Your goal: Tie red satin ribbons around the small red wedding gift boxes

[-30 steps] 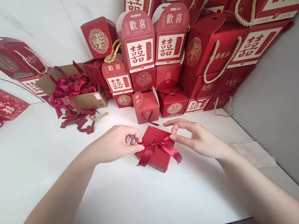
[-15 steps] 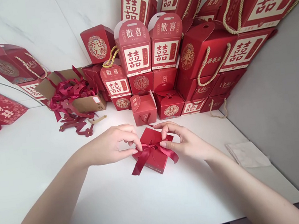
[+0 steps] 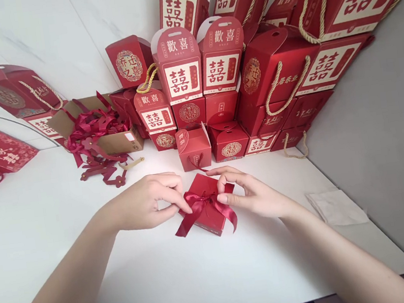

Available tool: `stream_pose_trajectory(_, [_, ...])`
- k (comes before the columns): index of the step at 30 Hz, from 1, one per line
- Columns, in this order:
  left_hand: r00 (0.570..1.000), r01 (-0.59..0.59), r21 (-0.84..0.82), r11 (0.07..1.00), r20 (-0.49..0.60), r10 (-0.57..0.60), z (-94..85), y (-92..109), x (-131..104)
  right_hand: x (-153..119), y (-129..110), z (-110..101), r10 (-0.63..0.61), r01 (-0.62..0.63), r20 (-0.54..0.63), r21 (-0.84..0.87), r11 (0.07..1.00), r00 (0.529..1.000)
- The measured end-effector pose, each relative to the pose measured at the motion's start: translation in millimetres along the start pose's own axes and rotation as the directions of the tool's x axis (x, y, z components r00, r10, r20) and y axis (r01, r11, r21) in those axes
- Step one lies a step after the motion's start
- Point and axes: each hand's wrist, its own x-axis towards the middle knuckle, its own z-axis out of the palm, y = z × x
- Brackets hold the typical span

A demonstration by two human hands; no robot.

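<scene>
A small red box [image 3: 210, 217] lies flat on the white table, with a shiny dark red ribbon [image 3: 195, 215] tied in a bow on its top. The ribbon's two tails hang towards the front. At the bow's left side, my left hand [image 3: 156, 202] has its index fingertip against the ribbon, with the thumb close below. My right hand [image 3: 248, 192] is at the right side of the bow, thumb and index finger closed on the right ribbon loop, the other fingers stretched over the box's far corner.
Stacked red gift boxes [image 3: 183, 79] stand along the back. A cardboard box [image 3: 121, 141] of red ribbons sits at the back left, with loose ribbon pieces before it. Red bags [image 3: 11, 147] lie far left. White tissue [image 3: 338, 207] lies right.
My left fingers have shifted slightly down along the bow's left loop. The right tail has moved a little to the left and hangs straighter. The view has tilted slightly.
</scene>
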Motion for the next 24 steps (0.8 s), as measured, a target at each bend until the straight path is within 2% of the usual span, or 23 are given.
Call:
stream_pose_trajectory(7, [1.0,-0.017,0.094,0.995,-0.002,0.017,5.9,0,2,2,3,2,-0.011,0.011,0.008,0.02,1.0,1.0])
stream_pose_trajectory(13, [0.998,-0.025,0.133,0.991,-0.061,0.033,5.2,0,-2,7,2,-13,0.002,0.0,-0.022,0.12,0.993,1.0])
stream_pose_trajectory(16, [0.996,-0.064,0.196,0.978,-0.054,0.076,10.3,8,-2,9,-10,-24,0.0,0.0,-0.024,0.017,1.0,1.0])
stream_pose_trajectory(18, [0.989,-0.026,0.246,0.969,-0.135,0.061,19.1,16,0,8,-18,-27,-0.027,0.031,0.033,-0.136,0.99,0.999])
stream_pose_trajectory(21, [0.945,0.084,0.24,0.967,-0.326,-0.001,38.2,26,8,5,-22,-23,-0.085,0.121,0.138,-0.28,0.952,0.987])
stream_pose_trajectory(24, [0.922,0.086,0.185,0.979,-0.387,-0.008,54.4,26,14,3,-14,-9,-0.161,0.183,0.092,-0.34,0.922,0.983])
